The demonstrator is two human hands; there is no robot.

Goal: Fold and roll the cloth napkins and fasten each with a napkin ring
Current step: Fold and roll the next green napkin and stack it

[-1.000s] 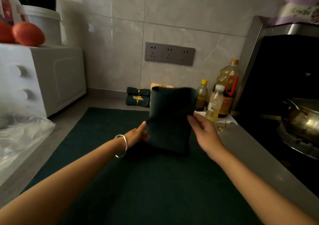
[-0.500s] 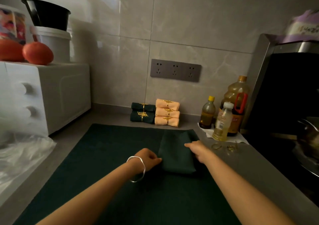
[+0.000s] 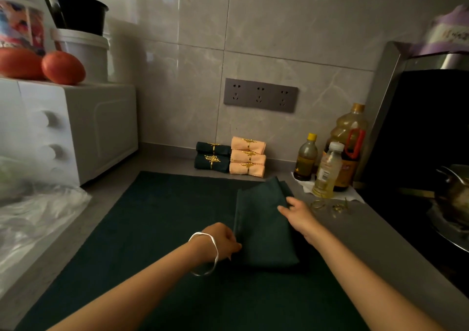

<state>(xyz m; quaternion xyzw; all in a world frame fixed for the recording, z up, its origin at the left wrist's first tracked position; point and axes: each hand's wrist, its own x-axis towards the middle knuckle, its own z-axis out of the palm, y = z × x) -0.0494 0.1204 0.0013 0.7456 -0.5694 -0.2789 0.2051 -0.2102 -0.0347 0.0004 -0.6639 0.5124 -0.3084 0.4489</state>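
Bottles: three stood at 1 o'clock from the folded napkin (image 3: 264, 226). The big oil bottle (image 3: 351, 132) held amber oil, the yellow-capped bottle (image 3: 305, 159) dark liquid, and the white-capped bottle (image 3: 327, 173) pale yellow liquid.
White bucket (image 3: 83, 56): up at 10 o'clock, with a black tub (image 3: 73, 13) sitting in its mouth; contents hidden.
Napkin: dark green, flat on the green mat (image 3: 152, 229), toward its 3 o'clock side.
Right hand (image 3: 298, 215): fingers straight and spread, pressing the napkin's right edge.
Left hand (image 3: 220, 242): curled at the near-left edge, thumb touching cloth; whether it pinched, could not tell.
Napkin rings (image 3: 330, 206): gold, loose on the counter (image 3: 380, 242), at 3 o'clock of the right hand.
Finished rolls (image 3: 247, 156): ringed and stacked at the mat's 12 o'clock.
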